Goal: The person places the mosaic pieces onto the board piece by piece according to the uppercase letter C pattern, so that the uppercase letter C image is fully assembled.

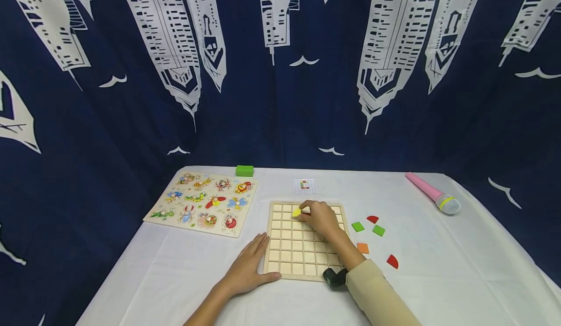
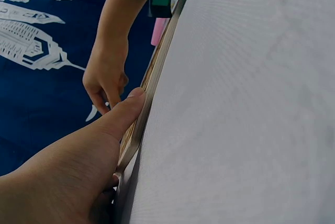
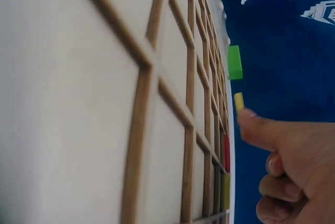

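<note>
A pale wooden board [image 1: 291,256], divided into cells by raised ridges, lies flat on the bench [image 1: 460,277], its far side toward the bench's far edge. A small yellow piece [image 3: 239,101] is held tilted, clear above the board's far part. A red piece [image 3: 227,152] and second yellow piece [image 3: 226,191] lie on the grid.

L hand [image 1: 247,267] is back-up here, fingers straight & close tog., aimed fwd, thumb stuck out to the side. R hand [image 1: 323,219], farther fwd than L, has fingertips in a pinch w/ other fingers curled under; R forearm [image 1: 349,253] angles in from lower rt., part sleeved.
</note>
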The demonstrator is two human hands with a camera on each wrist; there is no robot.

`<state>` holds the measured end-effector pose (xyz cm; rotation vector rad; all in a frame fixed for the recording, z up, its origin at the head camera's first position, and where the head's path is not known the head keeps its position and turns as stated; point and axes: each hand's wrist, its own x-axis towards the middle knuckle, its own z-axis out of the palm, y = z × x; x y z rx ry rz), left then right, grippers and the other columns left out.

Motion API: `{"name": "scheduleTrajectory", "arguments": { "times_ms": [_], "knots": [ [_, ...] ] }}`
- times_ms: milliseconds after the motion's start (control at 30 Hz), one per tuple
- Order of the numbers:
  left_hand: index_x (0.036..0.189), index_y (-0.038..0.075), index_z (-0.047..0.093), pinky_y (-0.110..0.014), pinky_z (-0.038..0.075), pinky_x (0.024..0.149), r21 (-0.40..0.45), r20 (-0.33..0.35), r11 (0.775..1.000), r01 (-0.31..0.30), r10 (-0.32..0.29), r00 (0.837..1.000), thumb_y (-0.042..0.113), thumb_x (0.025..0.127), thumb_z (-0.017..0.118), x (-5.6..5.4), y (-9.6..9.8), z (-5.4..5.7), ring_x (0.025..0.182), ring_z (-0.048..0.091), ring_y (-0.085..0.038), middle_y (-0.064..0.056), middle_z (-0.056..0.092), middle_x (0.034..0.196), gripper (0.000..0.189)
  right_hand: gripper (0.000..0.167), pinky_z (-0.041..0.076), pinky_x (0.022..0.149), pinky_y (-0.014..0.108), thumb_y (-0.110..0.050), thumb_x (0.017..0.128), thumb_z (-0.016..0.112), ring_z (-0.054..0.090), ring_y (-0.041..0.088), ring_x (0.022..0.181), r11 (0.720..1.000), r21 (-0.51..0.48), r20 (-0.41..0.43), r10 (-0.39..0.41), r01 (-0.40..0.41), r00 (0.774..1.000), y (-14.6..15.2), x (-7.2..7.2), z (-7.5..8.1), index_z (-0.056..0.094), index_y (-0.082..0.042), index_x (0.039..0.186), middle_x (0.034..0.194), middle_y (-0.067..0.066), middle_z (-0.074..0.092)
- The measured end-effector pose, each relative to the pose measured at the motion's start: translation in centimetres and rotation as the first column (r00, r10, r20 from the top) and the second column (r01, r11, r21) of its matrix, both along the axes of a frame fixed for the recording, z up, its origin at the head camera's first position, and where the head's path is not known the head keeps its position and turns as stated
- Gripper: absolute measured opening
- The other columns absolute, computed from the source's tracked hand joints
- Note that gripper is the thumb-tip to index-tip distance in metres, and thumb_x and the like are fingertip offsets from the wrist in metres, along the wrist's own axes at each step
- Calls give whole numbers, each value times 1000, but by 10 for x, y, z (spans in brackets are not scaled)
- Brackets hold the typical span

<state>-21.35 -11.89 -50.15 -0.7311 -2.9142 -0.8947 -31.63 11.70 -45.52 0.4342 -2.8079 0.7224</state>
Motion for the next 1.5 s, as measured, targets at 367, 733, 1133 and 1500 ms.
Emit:
{"name": "scheduleTrajectory", "arguments": {
  "times_ms": [367, 733, 1133, 1500],
  "knots": [
    [145, 4, 25, -50, 21, 107, -12, -11, 1000, 5, -5, 1000, 70, 75, 54, -1, 2, -1, 138, 16, -29, -13, 19, 151, 101, 26, 42, 46, 26, -27, 77, 75, 55, 13, 60, 1000, 12, 52, -15, 15, 999, 3, 0, -4, 70, -13, 99, 84, 6, 68],
    [146, 4, 24, -50, 21, 107, -16, -8, 1000, 10, -10, 1000, 69, 76, 54, 0, 3, -1, 137, 16, -30, -13, 19, 151, 101, 33, 28, 39, 23, -27, 77, 76, 36, 10, 47, 1000, -31, 53, 1, 1, 999, 12, 3, -4, 68, -11, 105, 54, -1, 51],
    [146, 3, 23, -50, 20, 107, -19, -11, 1000, 6, -6, 1000, 69, 76, 55, -1, 2, 1, 138, 16, -30, -14, 19, 151, 101, 29, 25, 39, 23, -20, 77, 76, 29, 10, 44, 990, -130, -98, -73, 60, 993, 82, 20, 14, 69, -5, 101, 49, -3, 37],
    [146, 3, 24, -50, 20, 108, -15, -22, 1000, 10, -11, 1000, 68, 76, 55, 0, 1, -1, 138, 15, -30, -13, 20, 151, 100, 30, 25, 45, 27, -12, 76, 75, 28, 13, 51, 990, -81, 39, -116, 119, 992, 144, 33, -1, 68, -4, 105, 55, 0, 34]
  ]
}}
